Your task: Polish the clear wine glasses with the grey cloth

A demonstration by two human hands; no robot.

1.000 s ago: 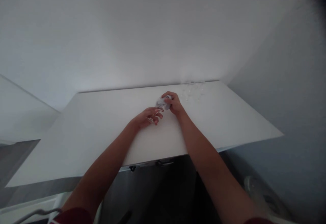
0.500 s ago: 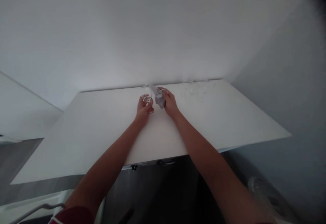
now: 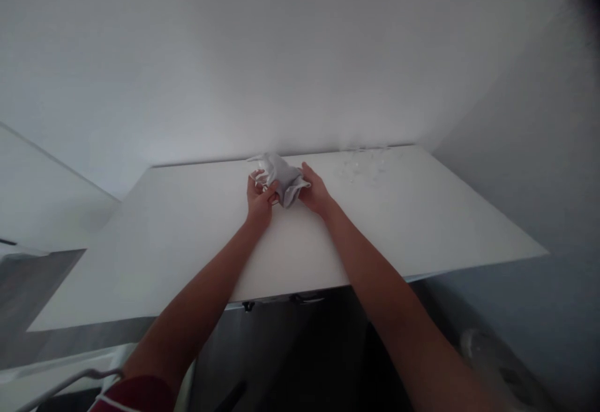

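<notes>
My left hand (image 3: pixel 260 198) is closed around a clear wine glass (image 3: pixel 259 180), held over the white table. A grey cloth (image 3: pixel 284 177) lies spread against the glass and hides much of it. On the cloth's right side, my right hand (image 3: pixel 315 190) holds it with the thumb raised; its other fingers are partly behind the fabric. Further right, near the wall, several clear glasses (image 3: pixel 360 165) stand on the table, faint against the white.
The white tabletop (image 3: pixel 164 249) meets a pale wall (image 3: pixel 281 55) at its back edge. Dark clips or fittings (image 3: pixel 248 306) show under the front edge. A pale rounded object (image 3: pixel 492 362) is blurred at the lower right.
The grey cloth, bunched in my right hand before, has opened out and moved left over the glass. My left hand has shifted slightly left, and the view has moved a little.
</notes>
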